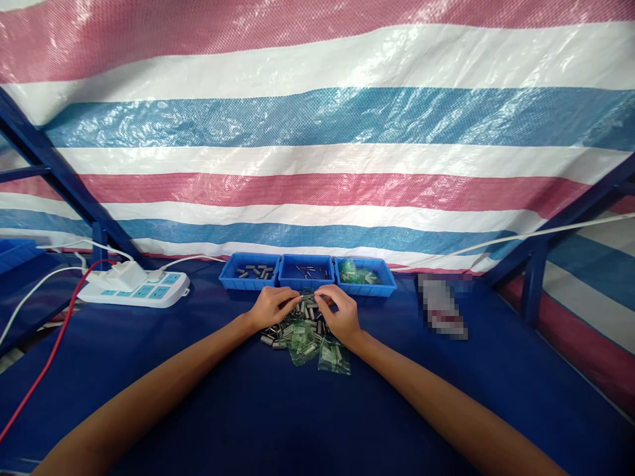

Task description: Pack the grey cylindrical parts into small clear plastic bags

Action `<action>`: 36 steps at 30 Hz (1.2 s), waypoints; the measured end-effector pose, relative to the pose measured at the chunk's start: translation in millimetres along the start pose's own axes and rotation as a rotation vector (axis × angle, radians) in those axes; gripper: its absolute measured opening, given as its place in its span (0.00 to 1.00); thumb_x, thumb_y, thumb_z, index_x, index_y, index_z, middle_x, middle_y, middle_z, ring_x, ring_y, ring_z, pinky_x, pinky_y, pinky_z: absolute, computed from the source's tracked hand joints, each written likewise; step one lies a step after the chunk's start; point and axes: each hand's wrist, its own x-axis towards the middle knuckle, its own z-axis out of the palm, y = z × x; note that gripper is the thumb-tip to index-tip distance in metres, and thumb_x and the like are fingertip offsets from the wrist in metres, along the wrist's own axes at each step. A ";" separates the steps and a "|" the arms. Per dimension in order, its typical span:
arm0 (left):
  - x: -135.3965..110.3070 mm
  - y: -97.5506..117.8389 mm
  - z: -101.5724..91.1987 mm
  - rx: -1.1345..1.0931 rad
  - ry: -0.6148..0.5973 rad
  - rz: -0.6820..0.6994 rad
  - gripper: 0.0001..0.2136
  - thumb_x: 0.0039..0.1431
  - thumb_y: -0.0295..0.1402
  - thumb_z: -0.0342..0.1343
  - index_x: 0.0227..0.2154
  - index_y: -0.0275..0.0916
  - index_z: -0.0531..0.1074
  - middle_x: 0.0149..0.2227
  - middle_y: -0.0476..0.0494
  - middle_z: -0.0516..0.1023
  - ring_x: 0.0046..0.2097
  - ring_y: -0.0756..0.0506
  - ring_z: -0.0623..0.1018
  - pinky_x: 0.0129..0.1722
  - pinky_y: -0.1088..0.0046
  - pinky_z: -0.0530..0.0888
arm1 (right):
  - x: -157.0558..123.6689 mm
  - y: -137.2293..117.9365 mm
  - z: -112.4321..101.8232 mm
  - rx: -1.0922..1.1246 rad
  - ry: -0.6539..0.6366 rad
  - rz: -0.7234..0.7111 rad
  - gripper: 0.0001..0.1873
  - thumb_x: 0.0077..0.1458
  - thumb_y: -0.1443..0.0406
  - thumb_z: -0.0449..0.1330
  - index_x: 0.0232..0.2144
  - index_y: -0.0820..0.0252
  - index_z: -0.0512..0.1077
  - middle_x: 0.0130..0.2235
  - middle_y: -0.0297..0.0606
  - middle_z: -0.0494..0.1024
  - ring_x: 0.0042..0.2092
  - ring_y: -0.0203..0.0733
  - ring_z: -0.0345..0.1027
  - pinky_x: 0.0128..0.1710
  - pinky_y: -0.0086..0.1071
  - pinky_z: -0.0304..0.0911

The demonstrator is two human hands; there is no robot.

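Above a pile of small parts, my left hand (272, 307) and my right hand (340, 311) face each other with fingers pinched. Stretched between their fingertips is what looks like a small clear plastic bag (307, 297), its contents too small to make out. Beneath lie loose grey metal cylinders (266, 340) mixed with thin dark pins. Greenish see-through bags (301, 340) with metal parts inside lie on top of the pile. One clear bag (335, 357) rests at its near right side, close to my right wrist.
Behind the pile, three blue bins stand in a row: a left bin (248, 283) with cylinders, a middle bin (306, 285) with thin pins, a right bin (366, 289) with green bags. A white power strip (163, 295) with cords sits left. A blurred item (441, 307) lies right.
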 end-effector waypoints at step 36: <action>2.6 2.5 -0.3 0.019 -0.028 0.009 0.12 0.64 0.34 0.47 0.33 0.34 0.73 0.24 0.47 0.73 0.24 0.52 0.71 0.26 0.78 0.64 | 1.5 -1.6 0.1 -0.009 -0.040 0.003 0.07 0.60 0.65 0.52 0.34 0.59 0.71 0.33 0.40 0.72 0.27 0.35 0.66 0.26 0.29 0.65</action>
